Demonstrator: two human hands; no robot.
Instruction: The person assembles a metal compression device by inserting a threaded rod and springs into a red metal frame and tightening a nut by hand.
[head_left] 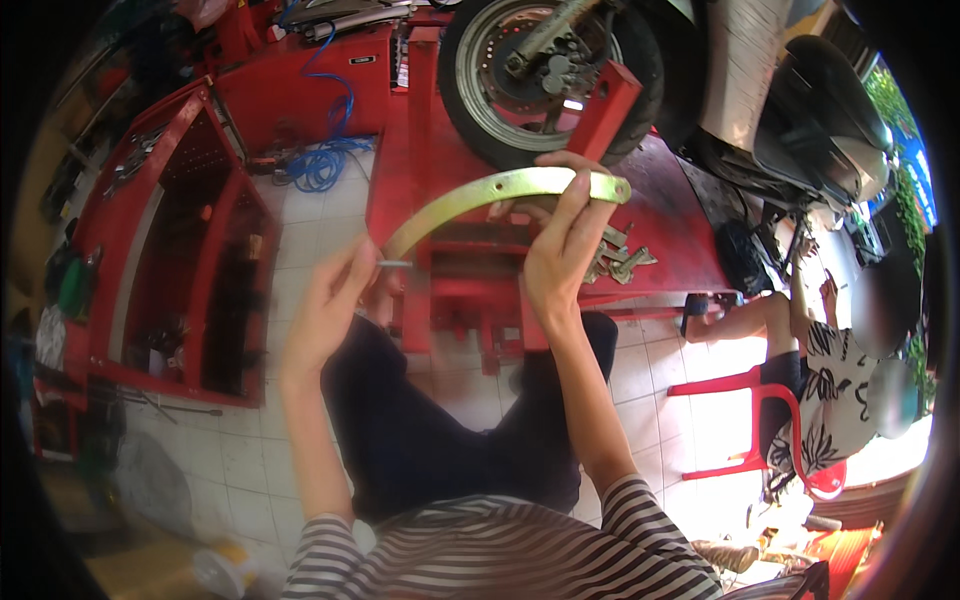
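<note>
A curved, yellowish metal strip with holes [458, 191] arches between my two hands. My right hand [560, 245] grips it near its right end, with fingers over and under it. At the strip's lower left end my left hand [330, 290] is closed, and a thin silver pin or bolt [398, 263] sticks out beside the thumb. Several loose metal parts [622, 262] lie just right of my right hand on a red metal platform [665, 205].
A scooter's front wheel [480, 90] stands beyond the strip by a red upright. A red cabinet [165, 135] and coiled blue hose [320, 165] are left. At right, another person [815, 410] sits on a red chair [720, 385], near the scooter body [740, 70].
</note>
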